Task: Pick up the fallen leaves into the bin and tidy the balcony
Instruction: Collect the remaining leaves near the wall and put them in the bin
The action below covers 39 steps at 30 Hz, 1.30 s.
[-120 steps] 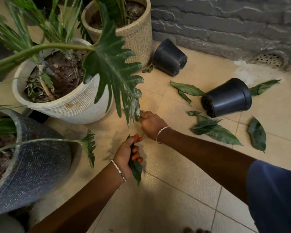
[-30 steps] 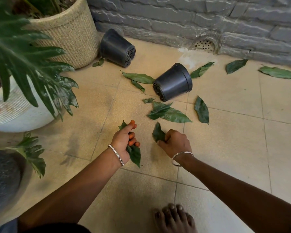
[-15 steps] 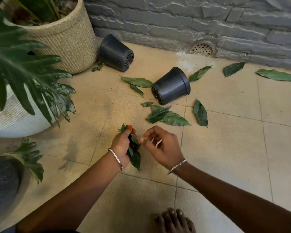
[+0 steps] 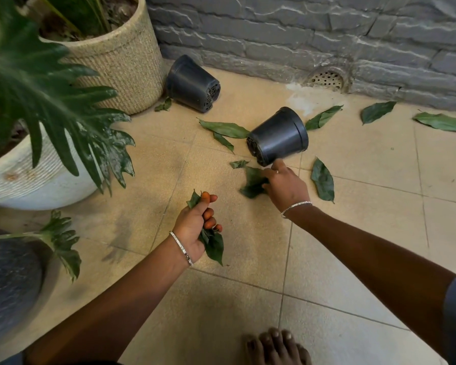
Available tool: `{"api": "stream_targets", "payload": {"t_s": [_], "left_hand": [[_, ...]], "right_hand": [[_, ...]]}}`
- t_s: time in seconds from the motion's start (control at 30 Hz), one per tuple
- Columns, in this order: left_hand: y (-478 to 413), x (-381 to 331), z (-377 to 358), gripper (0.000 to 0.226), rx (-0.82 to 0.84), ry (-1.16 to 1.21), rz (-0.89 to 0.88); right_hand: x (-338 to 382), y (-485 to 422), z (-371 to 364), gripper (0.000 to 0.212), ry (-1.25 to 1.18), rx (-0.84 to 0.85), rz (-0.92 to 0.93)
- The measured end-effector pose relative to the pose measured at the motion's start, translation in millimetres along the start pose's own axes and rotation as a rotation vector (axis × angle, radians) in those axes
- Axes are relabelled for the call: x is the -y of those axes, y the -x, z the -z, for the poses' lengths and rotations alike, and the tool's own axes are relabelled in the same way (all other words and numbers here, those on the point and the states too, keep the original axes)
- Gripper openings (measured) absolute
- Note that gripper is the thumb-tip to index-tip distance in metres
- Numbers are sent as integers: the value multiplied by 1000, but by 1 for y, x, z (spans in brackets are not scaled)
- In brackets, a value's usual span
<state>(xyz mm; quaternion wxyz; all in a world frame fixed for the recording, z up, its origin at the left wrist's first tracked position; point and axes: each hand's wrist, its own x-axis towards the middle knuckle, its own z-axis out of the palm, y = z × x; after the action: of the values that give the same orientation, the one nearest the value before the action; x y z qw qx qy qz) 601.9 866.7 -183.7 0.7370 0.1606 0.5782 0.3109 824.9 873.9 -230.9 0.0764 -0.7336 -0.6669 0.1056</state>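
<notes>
Leaves (image 4: 213, 245) sit bunched in the left hand (image 4: 194, 223), whose fingers are curled tight round them, with leaf tips poking out above the thumb and below the palm. The right hand (image 4: 286, 185) is stretched forward to a crumpled pair of leaves (image 4: 252, 184) on the tiled floor (image 4: 353, 233). Its fingers curl down over them and appear to grip them, though blur hides the exact hold, and its forefinger sticks out toward the nearer black pot (image 4: 278, 137). Each wrist wears a thin bracelet. That pot lies on its side just beyond the right hand, its base toward the person. A small torn leaf (image 4: 238, 163) lies just left of the gripped pair, and a dark leaf (image 4: 323, 180) lies near the hand on its right. Past the pot's base are a long leaf (image 4: 225, 129) and a narrow leaf (image 4: 223, 142), close together. A second black pot (image 4: 192, 84), also tipped over, lies beside a woven planter (image 4: 121, 61), with a tiny leaf (image 4: 163, 104) between them. More leaves lie toward the grey stone wall (image 4: 300, 30): a folded leaf (image 4: 323, 117), a short leaf (image 4: 377, 111) and a broad leaf (image 4: 444, 122) at the right edge. A floor drain (image 4: 327, 80) sits at the foot of the wall. At left stand a white ribbed pot (image 4: 37, 177) with a large lobed plant and a grey pot (image 4: 8, 280). A bare foot (image 4: 277, 346) shows at the bottom edge.
</notes>
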Motion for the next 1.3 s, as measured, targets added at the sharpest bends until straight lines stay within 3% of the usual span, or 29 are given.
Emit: {"api": "stream_targets", "payload": {"t_s": [0.17,0.33,0.4,0.5,0.63,0.77,0.83,0.97,1.17,1.3], "left_hand": [[2,-3,2,37,28,-31,5],[6,1,-8,58,109,-79,-28],[7,1,-12,53,140,-86,-21],[7,1,-17,28,96,-49,-8],[2,4,-16,25,21,-20,-29],[2,5,-16,23,33,70,-36],[2,4,-17,23,29,79,-34],[0,2,-15,21,33,38,-35],[0,1,-17,23,49,5,-49],[-3,2,-17,24,42,16,-38]], "right_hand": [[24,24,9,19,-21,-240,-34],[80,59,20,13,-386,-310,-38],[95,71,19,12,-451,-303,46],[104,86,15,10,-537,-267,170],[86,88,17,23,-640,-221,206],[35,56,6,16,-409,-242,-58],[11,40,-2,32,-244,-160,-146],[-4,22,-14,60,-40,18,-79],[2,23,-23,24,29,-48,-36],[-2,39,-13,9,-244,-112,-18]]}}
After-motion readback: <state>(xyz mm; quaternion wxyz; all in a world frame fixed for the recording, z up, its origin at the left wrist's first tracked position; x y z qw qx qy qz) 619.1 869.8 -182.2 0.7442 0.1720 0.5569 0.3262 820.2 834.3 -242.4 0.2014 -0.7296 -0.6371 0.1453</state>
